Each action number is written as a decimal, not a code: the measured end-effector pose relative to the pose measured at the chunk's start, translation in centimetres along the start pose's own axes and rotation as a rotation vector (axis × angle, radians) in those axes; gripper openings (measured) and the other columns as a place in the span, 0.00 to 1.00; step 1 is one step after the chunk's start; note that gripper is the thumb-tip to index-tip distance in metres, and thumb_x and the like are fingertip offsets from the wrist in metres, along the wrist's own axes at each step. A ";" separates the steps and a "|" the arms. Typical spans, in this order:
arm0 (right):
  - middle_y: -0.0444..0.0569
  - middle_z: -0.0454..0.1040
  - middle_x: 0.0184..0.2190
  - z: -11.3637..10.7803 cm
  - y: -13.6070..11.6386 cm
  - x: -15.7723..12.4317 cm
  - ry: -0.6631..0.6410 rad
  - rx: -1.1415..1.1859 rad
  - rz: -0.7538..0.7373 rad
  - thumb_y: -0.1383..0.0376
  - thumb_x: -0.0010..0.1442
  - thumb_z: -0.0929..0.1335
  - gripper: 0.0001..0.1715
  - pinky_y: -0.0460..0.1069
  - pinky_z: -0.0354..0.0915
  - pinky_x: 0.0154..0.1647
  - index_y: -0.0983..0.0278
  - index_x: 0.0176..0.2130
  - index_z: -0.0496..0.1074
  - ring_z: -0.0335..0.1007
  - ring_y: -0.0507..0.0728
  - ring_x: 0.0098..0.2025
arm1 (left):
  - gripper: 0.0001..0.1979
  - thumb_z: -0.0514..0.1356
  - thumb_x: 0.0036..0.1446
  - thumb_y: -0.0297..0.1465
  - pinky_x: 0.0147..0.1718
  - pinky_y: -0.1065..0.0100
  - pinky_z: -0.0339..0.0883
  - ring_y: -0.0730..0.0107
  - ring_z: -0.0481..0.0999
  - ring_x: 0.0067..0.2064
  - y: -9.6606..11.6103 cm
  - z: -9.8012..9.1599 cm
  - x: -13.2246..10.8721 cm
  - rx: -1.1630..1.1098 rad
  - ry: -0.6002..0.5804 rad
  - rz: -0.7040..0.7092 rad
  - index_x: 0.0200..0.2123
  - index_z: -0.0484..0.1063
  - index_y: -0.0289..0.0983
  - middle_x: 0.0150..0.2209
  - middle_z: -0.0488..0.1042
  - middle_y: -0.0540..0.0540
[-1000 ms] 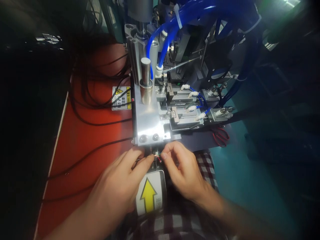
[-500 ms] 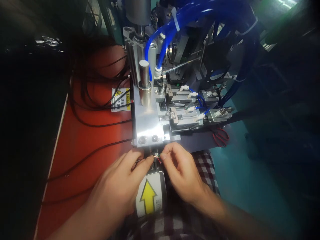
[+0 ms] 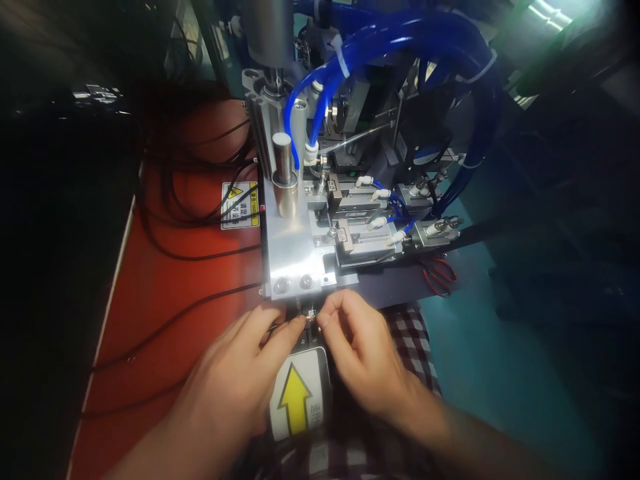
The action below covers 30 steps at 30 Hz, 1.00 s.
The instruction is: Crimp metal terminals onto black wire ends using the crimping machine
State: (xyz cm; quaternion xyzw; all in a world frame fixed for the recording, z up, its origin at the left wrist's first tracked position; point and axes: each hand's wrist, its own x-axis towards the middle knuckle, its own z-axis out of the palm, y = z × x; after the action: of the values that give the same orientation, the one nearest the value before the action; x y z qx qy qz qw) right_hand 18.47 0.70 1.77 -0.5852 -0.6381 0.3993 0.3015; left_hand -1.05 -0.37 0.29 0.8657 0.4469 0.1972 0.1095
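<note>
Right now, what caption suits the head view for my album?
Left hand and right hand at a tiny part by a metal machine.

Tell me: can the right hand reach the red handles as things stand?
Probably yes: nothing visible stands between the right hand and the red handles, off to its right. Its fingers are at a small part, though.

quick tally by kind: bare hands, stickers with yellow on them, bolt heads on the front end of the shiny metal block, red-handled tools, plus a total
Bare hands: 2 (left hand, right hand)
Yellow-marked stickers: 2 (arrow sticker, warning sticker)
Front bolt heads: 2
Red-handled tool: 1
Total: 7
</note>
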 end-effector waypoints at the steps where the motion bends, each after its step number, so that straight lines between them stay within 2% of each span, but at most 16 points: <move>1: 0.46 0.68 0.28 -0.1 -0.1 -0.1 -0.003 -0.021 -0.025 0.67 0.64 0.61 0.07 0.50 0.58 0.32 0.63 0.34 0.66 0.64 0.53 0.29 | 0.24 0.48 0.56 0.19 0.34 0.68 0.68 0.63 0.72 0.42 0.0 0.0 0.0 -0.002 -0.005 -0.002 0.55 0.66 0.39 0.45 0.67 0.43; 3: 0.45 0.69 0.28 -0.1 -0.3 -0.3 -0.021 -0.010 -0.002 0.67 0.63 0.62 0.07 0.49 0.58 0.32 0.63 0.33 0.66 0.63 0.53 0.29 | 0.24 0.49 0.56 0.20 0.33 0.68 0.69 0.63 0.72 0.42 -0.1 0.0 -0.1 -0.011 -0.014 -0.004 0.55 0.66 0.38 0.44 0.67 0.43; 9: 0.40 0.63 0.22 0.7 0.2 -0.4 -0.069 0.408 0.358 0.62 0.59 0.66 0.09 0.46 0.55 0.25 0.63 0.29 0.66 0.56 0.51 0.24 | 0.24 0.49 0.57 0.20 0.34 0.68 0.68 0.63 0.72 0.41 -0.1 -0.1 -0.2 -0.018 -0.026 -0.011 0.56 0.65 0.39 0.44 0.67 0.43; 14: 0.36 0.57 0.17 -0.1 0.3 0.0 -0.115 0.402 0.450 0.61 0.53 0.70 0.09 0.45 0.49 0.20 0.64 0.28 0.69 0.50 0.48 0.21 | 0.24 0.48 0.57 0.19 0.34 0.69 0.67 0.64 0.72 0.41 0.0 0.0 -0.1 -0.030 -0.022 -0.016 0.55 0.66 0.39 0.44 0.67 0.44; 19: 0.38 0.61 0.20 -0.9 0.0 0.4 -0.032 0.277 0.320 0.62 0.56 0.70 0.08 0.45 0.54 0.21 0.65 0.34 0.73 0.55 0.49 0.21 | 0.25 0.48 0.57 0.17 0.34 0.69 0.66 0.65 0.72 0.40 0.1 0.1 0.0 -0.013 0.011 -0.017 0.55 0.65 0.40 0.43 0.68 0.45; 24: 0.40 0.63 0.20 -0.2 0.1 0.5 0.006 0.223 0.226 0.63 0.59 0.67 0.08 0.46 0.55 0.22 0.64 0.30 0.70 0.57 0.50 0.21 | 0.23 0.48 0.59 0.18 0.34 0.68 0.68 0.64 0.72 0.41 0.2 0.0 0.1 -0.008 0.018 0.000 0.55 0.64 0.39 0.44 0.68 0.44; 30: 0.43 0.68 0.25 0.3 0.1 0.4 0.017 0.084 0.105 0.64 0.63 0.64 0.08 0.47 0.61 0.29 0.63 0.31 0.68 0.64 0.52 0.27 | 0.24 0.48 0.58 0.18 0.33 0.68 0.68 0.63 0.73 0.40 0.4 -0.1 0.1 0.004 0.019 -0.008 0.55 0.65 0.40 0.43 0.69 0.44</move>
State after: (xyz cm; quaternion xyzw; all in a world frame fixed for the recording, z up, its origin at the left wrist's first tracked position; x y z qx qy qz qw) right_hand 18.18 1.02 1.52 -0.6081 -0.5867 0.4360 0.3097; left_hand -0.78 -0.47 0.56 0.8622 0.4519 0.2041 0.1042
